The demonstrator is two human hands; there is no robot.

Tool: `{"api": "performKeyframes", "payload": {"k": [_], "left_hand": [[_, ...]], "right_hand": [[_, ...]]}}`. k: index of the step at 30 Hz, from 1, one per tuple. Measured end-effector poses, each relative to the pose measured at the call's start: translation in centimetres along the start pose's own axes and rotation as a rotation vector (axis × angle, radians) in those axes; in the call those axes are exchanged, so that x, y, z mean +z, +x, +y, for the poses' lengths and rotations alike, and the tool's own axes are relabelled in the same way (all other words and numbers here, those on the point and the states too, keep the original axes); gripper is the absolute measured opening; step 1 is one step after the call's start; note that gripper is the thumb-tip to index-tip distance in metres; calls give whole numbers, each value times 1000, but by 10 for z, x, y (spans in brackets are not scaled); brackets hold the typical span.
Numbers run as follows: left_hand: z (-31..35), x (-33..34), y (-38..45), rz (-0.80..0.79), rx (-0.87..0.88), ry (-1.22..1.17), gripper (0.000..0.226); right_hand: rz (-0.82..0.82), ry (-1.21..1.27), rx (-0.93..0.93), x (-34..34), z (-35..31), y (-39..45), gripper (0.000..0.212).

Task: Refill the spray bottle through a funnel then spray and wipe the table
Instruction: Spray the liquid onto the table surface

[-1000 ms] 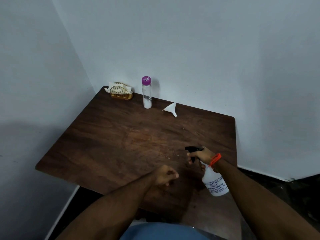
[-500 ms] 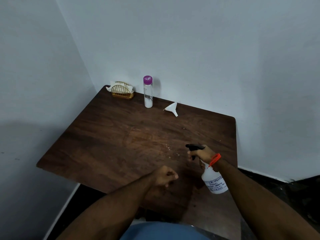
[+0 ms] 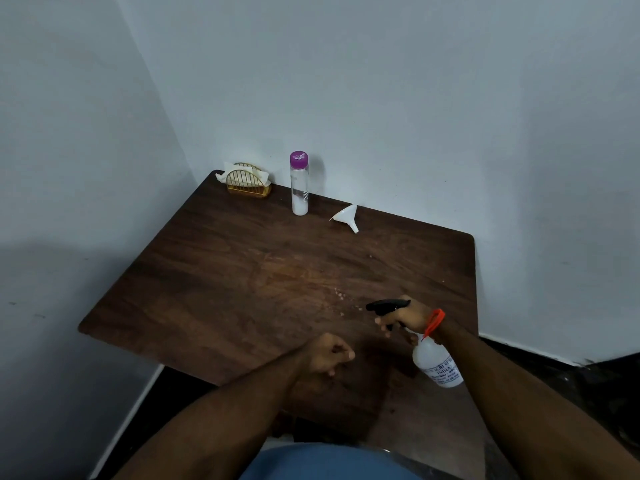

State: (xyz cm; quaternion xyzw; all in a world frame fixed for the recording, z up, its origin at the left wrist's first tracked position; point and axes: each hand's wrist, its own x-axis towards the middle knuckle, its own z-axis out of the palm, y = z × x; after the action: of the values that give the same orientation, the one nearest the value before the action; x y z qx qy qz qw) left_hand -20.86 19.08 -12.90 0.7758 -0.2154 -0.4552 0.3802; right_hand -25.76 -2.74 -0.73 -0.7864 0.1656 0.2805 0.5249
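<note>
My right hand [image 3: 403, 317] grips the neck and trigger of the white spray bottle [image 3: 437, 365], held tilted over the near right part of the dark wooden table [image 3: 214, 289]; its black nozzle points left. My left hand [image 3: 327, 355] hovers over the near middle of the table with fingers curled and nothing in it. A white funnel [image 3: 346, 217] lies on its side at the far edge. A tall clear bottle with a purple cap [image 3: 299, 183] stands upright to its left. Small pale crumbs [image 3: 341, 297] dot the wood ahead of the nozzle.
A gold wire holder with white napkins [image 3: 246, 183] stands in the far left corner of the table. Walls close in on the left, back and right sides. Dark floor [image 3: 571, 379] shows to the right of the table.
Both hands and the spray bottle have stayed nearly still; only the camera has shifted slightly.
</note>
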Motion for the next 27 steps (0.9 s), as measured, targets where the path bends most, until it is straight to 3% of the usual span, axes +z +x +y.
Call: {"api": "performKeyframes", "payload": {"k": [4,10,16,20,24,27], "left_hand": [[-1,0,0,-9,10,7,27],[2,-1,2,-17,8,14,27],[1,-1,4,-19,6,34,27],[2,1,4,-27,9,39,27],[8,4,3,-31,14,4,27],[11,4,1,-54,-6,-6,27]], "right_hand": [[130,-212,40,-6,16,5,30],[155,-315,114,-19,31,15,18],[527,-214,154,-43,46,17,34],[444,-249,219,-51,47,15,35],[339,-265,139,-48,38,14,34],[115,-205,190,-36,40,16,28]]}}
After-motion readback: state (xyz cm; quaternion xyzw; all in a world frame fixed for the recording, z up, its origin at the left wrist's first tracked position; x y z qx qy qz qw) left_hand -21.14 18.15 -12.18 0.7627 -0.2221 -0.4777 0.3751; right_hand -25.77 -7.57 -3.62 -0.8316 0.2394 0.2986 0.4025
